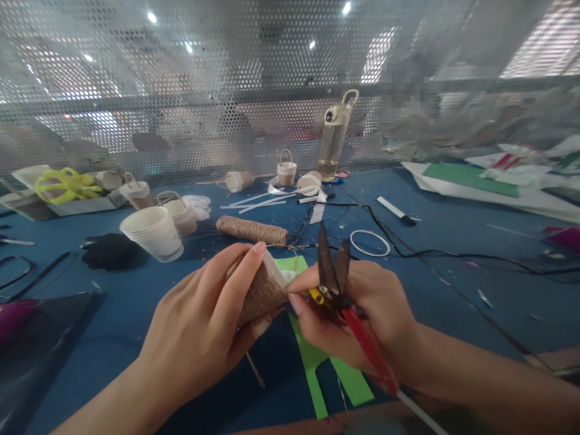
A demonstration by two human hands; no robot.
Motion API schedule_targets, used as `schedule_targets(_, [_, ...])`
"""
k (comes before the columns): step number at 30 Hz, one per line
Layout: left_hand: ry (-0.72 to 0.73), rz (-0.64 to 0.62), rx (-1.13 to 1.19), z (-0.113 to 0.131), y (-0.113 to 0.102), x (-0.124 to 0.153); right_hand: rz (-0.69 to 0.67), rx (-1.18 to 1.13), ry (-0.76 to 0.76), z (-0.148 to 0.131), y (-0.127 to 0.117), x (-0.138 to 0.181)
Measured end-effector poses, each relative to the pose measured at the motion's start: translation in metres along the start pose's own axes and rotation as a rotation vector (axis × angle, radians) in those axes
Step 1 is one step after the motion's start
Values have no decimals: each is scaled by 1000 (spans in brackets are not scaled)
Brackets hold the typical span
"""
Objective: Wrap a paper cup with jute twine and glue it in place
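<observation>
My left hand (194,320) wraps around a paper cup (263,293) covered in brown twine, tilted on its side with its white band facing right. Held in my right hand (380,308) is a pair of snips (369,347) with red handles, a yellow catch and dark blades pointing up and apart. The thumb and forefinger of that hand pinch together at the cup's right edge; what they pinch is too small to make out. Beneath both hands lies cut green paper (312,362). A roll of twine (251,231) rests just beyond my left hand.
Stacked white cups (151,232) stand at left, near small twine-wrapped baskets and a yellow ribbon bow (67,184). Farther back are a water bottle (334,142), white strips (263,200) and a perforated screen (244,78). A black cable (435,252) crosses the right side near a white ring (370,243).
</observation>
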State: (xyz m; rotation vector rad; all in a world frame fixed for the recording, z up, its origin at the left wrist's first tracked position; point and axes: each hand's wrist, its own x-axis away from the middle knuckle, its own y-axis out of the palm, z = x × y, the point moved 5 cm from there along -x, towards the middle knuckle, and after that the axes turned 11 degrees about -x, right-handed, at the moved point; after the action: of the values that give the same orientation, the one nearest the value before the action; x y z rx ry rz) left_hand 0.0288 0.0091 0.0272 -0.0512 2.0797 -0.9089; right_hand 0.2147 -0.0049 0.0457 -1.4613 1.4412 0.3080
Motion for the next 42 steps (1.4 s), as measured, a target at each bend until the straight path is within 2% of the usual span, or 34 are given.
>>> schedule_targets(4, [117,-11,-75,2,3,-4,-184,46,7,11,6,2])
schedule_targets(8, [174,23,-127,6,2,-7,-301,40,-78,17,9,8])
schedule_targets(16, [107,28,-188,11,-3,-7,-129,154,-124,13,3,9])
schedule_targets(23, [65,6,-207,12,-3,-11,-173,144,-57,14,6,8])
schedule_targets(29, [26,-22,-164,11,-4,-7,-95,80,81,12,2,7])
schedule_targets(42, [1,-45,-122,10,-3,-8,-49,81,136,10,2,0])
